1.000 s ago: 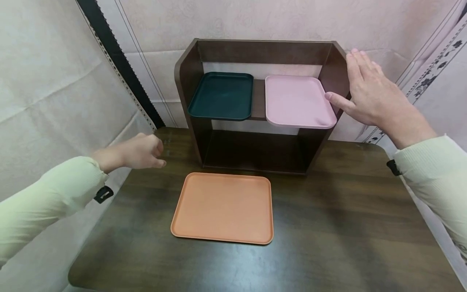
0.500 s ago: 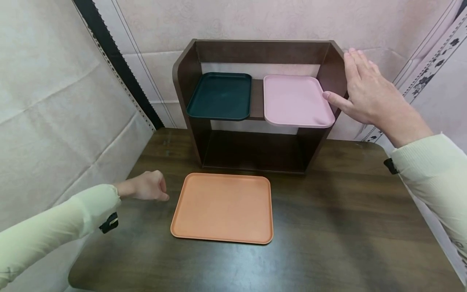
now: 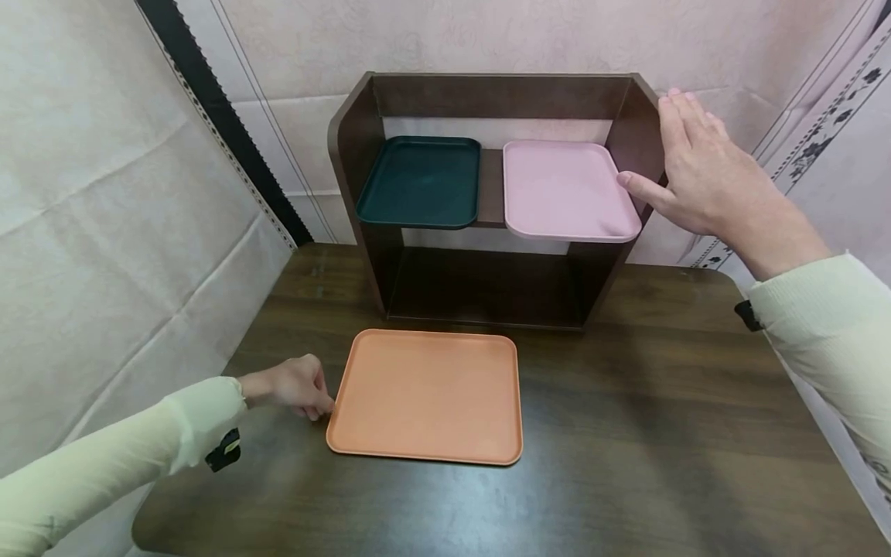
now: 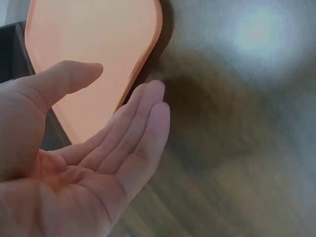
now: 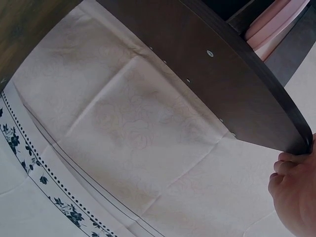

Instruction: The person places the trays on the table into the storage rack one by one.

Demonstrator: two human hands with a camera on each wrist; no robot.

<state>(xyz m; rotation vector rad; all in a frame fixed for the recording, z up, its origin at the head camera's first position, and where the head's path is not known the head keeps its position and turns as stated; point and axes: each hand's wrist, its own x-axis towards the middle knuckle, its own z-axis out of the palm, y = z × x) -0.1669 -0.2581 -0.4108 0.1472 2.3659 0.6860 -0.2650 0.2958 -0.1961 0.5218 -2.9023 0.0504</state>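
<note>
An orange rectangular tray (image 3: 426, 394) lies flat on the table before a dark brown shelf (image 3: 504, 98). My left hand (image 3: 295, 387) is at the tray's left edge. In the left wrist view the left hand's thumb stands apart over the tray and its fingers lie loosely beside the rim, gripping nothing. With my right hand (image 3: 706, 174) I hold the shelf's right side panel, the fingers along its outer side and the thumb across its front edge, near a pink tray (image 3: 567, 189). The right wrist view shows fingertips at the panel's edge; the thumb is hidden there.
A dark green tray (image 3: 421, 182) sits left of the pink one on the shelf's upper board, both jutting over its front. Below is the shelf's lower compartment (image 3: 487, 286). The brown wooden table (image 3: 626, 433) is bordered by pale cloth walls (image 3: 139, 155).
My left hand has come down and toward me, from beside the shelf to the orange tray's left edge. The right hand and the trays have stayed in place.
</note>
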